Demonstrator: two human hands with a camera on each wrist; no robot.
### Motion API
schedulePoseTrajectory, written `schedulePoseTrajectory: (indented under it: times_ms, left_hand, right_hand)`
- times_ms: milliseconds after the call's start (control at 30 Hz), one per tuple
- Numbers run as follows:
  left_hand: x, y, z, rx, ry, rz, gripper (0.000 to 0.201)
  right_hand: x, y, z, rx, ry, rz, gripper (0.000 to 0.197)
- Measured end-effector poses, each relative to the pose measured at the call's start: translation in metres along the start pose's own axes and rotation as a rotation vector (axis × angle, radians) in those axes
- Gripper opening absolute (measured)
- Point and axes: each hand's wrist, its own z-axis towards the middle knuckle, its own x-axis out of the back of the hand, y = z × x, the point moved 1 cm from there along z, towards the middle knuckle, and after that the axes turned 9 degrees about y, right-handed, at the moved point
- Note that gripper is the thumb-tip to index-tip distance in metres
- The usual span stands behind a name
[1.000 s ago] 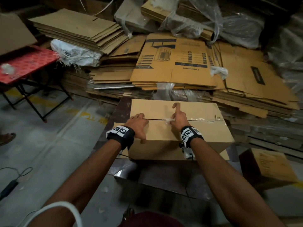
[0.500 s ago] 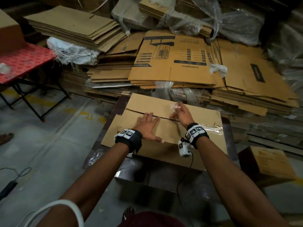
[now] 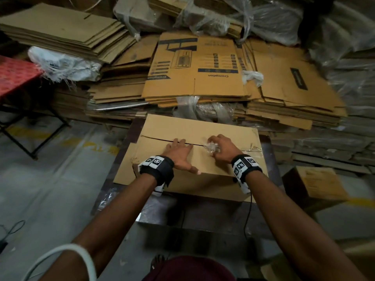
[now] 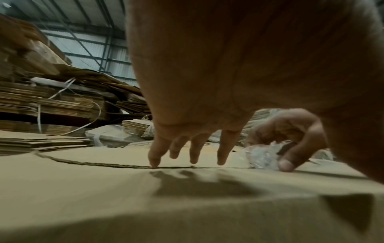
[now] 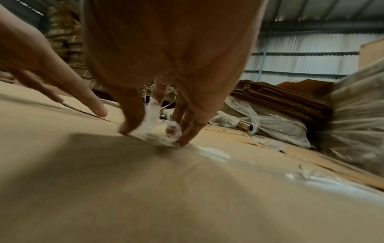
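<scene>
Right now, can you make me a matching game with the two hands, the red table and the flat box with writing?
1 left hand
2 right hand
3 red table
4 printed carton

A at the far left
B pinches crumpled clear tape
C on top of the cardboard pile
D flat on the plain box

Pairs: 1-D, 2-B, 3-A, 4-C

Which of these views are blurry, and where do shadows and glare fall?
Head view: dim overall, plastic-wrapped stacks at right smeared, cardboard box sharp. Left wrist view: fingers cast a dark shadow on the box; near edge soft. Right wrist view: motion-blurred, glare on clear tape.
</scene>
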Motion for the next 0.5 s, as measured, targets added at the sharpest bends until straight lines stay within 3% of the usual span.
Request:
schedulePoseTrajectory:
  times_ms: [167, 333, 500]
  left_hand:
    - [-0.021, 0.017, 0.008, -0.083, -0.006, 0.013, 0.128]
    - [-0.024, 0.014, 0.006, -0.079, -0.01, 0.016, 0.116]
    - [-0.014, 0.006, 0.002, -0.122, -0.009, 0.057, 0.11]
  right_hand:
    - [-0.008, 0.008, -0.002, -0.075, 0.124, 0.037, 0.042]
    - [0.002, 0.018, -0.001, -0.256, 0.274, 0.464, 0.035]
    - [0.014, 0.046, -0.008, -0.349, 0.314, 0.546, 0.046]
